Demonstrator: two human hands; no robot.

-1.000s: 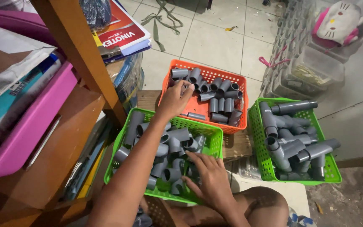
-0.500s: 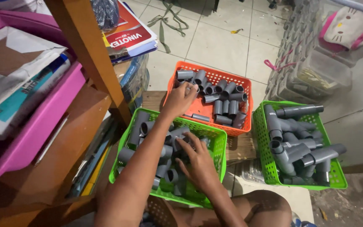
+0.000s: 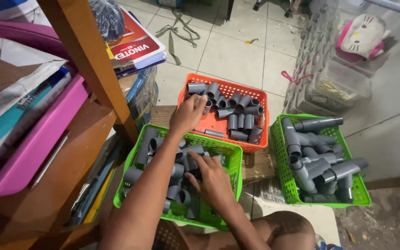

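Home storeroom: pipe-fitting baskets [image 3: 223,121], cluttered shelves [image 3: 89,60]

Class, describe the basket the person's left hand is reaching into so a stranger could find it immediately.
Three baskets sit on the floor beside the wooden shelf post. The left hand reaches into the orange basket, farthest from the person. It alone is orange, holding short grey pipe pieces; the others are green.

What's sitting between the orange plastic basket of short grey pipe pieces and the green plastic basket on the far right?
Nothing stands between the orange plastic basket and the right-hand green plastic basket: the head view shows only a narrow gap, with the wooden board under them.
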